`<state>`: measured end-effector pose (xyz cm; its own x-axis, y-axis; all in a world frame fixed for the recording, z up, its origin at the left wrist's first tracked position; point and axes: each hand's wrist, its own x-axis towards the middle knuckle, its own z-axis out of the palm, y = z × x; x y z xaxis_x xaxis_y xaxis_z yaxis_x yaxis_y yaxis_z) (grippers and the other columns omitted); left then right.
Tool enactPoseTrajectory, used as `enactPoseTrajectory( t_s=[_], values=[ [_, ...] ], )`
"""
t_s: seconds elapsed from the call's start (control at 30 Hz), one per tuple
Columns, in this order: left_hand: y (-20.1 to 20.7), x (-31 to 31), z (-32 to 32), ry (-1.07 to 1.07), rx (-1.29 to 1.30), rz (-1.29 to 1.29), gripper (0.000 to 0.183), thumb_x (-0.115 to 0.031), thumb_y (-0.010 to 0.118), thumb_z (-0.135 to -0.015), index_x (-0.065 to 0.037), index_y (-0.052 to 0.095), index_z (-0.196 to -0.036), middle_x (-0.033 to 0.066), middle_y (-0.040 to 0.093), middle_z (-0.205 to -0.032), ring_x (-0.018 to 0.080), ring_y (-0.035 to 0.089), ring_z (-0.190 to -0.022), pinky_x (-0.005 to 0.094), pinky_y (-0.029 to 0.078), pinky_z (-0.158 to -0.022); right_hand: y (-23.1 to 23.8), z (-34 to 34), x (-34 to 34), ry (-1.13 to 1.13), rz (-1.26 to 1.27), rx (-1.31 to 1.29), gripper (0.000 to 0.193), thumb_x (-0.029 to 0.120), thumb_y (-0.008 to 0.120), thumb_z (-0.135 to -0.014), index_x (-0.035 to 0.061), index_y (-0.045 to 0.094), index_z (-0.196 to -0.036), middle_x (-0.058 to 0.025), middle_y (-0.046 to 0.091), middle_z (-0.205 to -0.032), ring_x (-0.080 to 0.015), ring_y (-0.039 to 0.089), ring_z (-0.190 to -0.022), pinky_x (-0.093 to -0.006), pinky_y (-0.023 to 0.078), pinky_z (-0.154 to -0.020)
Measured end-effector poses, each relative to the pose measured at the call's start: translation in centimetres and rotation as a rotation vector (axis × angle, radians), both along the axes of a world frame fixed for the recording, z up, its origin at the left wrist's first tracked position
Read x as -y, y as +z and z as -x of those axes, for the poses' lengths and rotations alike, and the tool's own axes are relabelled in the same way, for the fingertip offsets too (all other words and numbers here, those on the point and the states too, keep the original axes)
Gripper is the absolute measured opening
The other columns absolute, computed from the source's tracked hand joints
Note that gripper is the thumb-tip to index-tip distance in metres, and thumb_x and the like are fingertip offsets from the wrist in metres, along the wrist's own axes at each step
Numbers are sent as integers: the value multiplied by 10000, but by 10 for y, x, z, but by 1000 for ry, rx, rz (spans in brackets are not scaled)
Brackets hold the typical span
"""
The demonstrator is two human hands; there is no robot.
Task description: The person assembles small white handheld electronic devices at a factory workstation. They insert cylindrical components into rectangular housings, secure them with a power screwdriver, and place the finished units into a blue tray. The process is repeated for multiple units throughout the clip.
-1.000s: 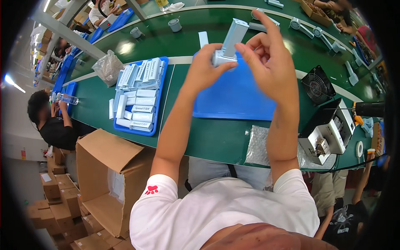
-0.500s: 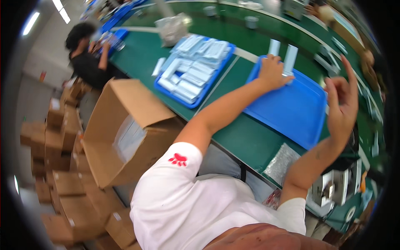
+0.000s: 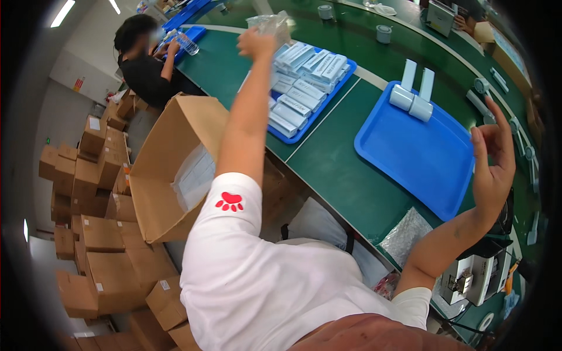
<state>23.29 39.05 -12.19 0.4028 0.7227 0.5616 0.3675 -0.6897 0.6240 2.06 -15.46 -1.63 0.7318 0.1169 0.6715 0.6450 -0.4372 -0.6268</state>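
My left hand reaches across to a clear plastic bag behind the left blue tray. Its fingertips meet the bag but are blurred and partly hidden, so a grip cannot be made out. Rows of long pale-blue pieces with printed faces fill that tray. At the far end of the right blue tray lie two pale-blue parts, each a cylindrical head on a flat handle. My right hand is raised by that tray's right edge, holding nothing, index finger up and thumb apart.
An open cardboard box stands left of the green table, with stacked cartons beyond. Bubble wrap lies by the near table edge. A co-worker sits at the far left. More pale parts lie at right.
My left hand has let go of the two parts in the right tray and swung left to the plastic bag. The right hand keeps much the same pose. The view has shifted slightly.
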Motion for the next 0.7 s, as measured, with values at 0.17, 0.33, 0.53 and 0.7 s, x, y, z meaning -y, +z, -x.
enactPoseTrajectory(
  t_s=[0.17, 0.33, 0.53, 0.7],
  values=[
    [-59, -154, 36, 192, -690, 288, 812, -402, 711, -772, -110, 469, -1490, 212, 498, -1518, 395, 487, -1382, 552, 349, -1115, 2, 0, -5, 49, -37, -32, 476, 33, 727, -919, 61, 632, -1385, 13, 577, -819, -54, 515, -718, -205, 424, -655],
    [-107, -204, 34, -234, -774, 277, 640, -501, 830, -763, 64, 737, -1049, 264, 727, -1003, 334, 719, -876, 476, 554, -807, 6, 6, -1, 39, -12, -84, 503, 11, 705, -908, 47, 614, -1402, 16, 573, -821, -60, 515, -742, -212, 435, -699],
    [-95, -152, 42, -196, -871, 128, 562, -460, 873, -752, -58, 763, -1129, 190, 732, -1110, 340, 716, -965, 478, 559, -821, 4, 4, -10, 26, 3, -67, 480, 20, 759, -853, 64, 662, -1321, 3, 579, -747, -62, 482, -652, -217, 406, -597],
    [-4, -129, 31, -200, -308, 70, 426, -389, 855, -765, -93, 795, -1066, 209, 751, -1100, 317, 733, -1030, 404, 568, -893, 6, 10, -6, 29, -29, -45, 470, 7, 757, -842, 70, 678, -1301, -2, 589, -772, -71, 495, -652, -222, 416, -593]
  ],
)
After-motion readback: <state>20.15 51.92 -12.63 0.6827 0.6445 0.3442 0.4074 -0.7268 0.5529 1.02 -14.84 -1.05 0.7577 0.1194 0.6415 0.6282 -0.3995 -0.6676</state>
